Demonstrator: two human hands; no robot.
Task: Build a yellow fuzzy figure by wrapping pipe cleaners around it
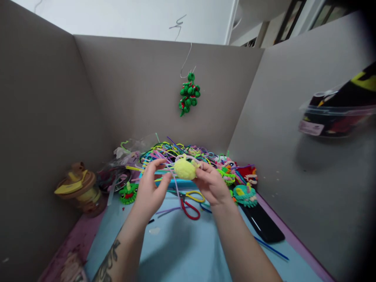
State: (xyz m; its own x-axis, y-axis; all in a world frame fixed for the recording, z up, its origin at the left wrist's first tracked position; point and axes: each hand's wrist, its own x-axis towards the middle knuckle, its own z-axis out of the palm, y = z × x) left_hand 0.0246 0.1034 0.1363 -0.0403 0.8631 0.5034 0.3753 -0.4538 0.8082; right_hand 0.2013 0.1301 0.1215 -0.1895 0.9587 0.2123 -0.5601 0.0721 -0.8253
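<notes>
A fuzzy yellow ball (185, 169), apparently made of pipe cleaner, is pinched at its right side by my right hand (213, 182). A pale lilac loop curves behind its top. To the left of the ball is my left hand (152, 186), its thumb and fingers apart and curved toward it. A lilac pipe cleaner (176, 186) runs down between the left hand and the ball; I cannot tell whether it is attached to the ball or touched by the fingers. Below the hands, scissors with red and yellow handles (190, 209) lie on the blue mat (173, 250).
Many coloured pipe cleaners (173, 149) are heaped at the back. A green figure (128, 193) sits left, a teal one (246, 195) right beside a black phone (264, 223). A brown-lidded cup (85, 190) stands left. Grey panels surround the table; a green bundle (189, 94) hangs behind.
</notes>
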